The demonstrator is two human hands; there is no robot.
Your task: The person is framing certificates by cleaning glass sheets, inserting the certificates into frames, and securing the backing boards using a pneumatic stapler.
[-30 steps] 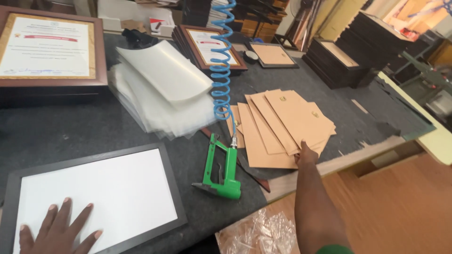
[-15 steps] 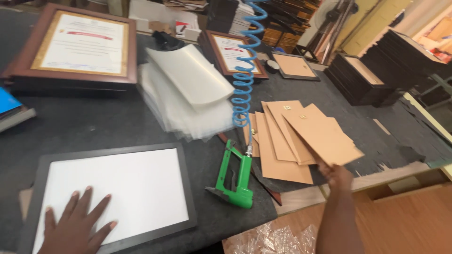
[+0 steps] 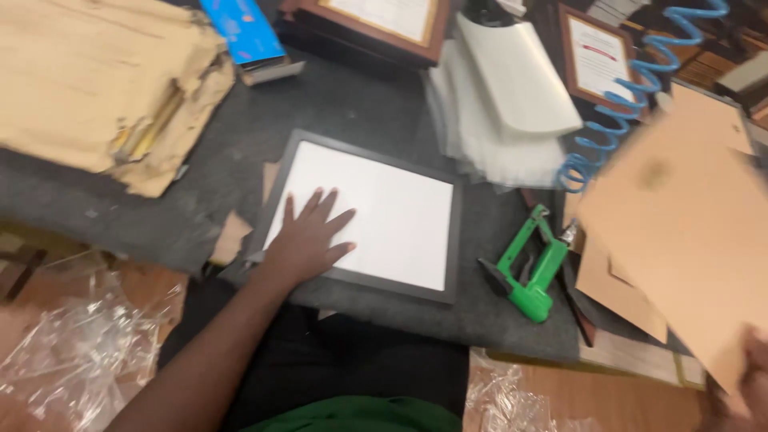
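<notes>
A dark felt-covered workbench (image 3: 352, 104) fills most of the view, its near edge running just in front of the person's body. At the far left a big heap of torn brown cardboard (image 3: 96, 80) overhangs that side. On the right, a brown backing board (image 3: 680, 232) is lifted off the bench, blurred, tilted above a stack of similar boards (image 3: 616, 288); the right hand (image 3: 748, 376) grips its lower corner at the picture's edge, though how its fingers sit cannot be told. Near the bench's front edge lies a black picture frame (image 3: 364, 218), white inside, with bare felt around its left and far sides. The left hand (image 3: 308, 236) rests flat on its lower-left corner, fingers spread. Clear plastic sheets (image 3: 504, 104) lie beyond the frame. A green staple gun (image 3: 532, 268) sits between frame and boards, its blue coiled hose (image 3: 616, 120) running away upward.
</notes>
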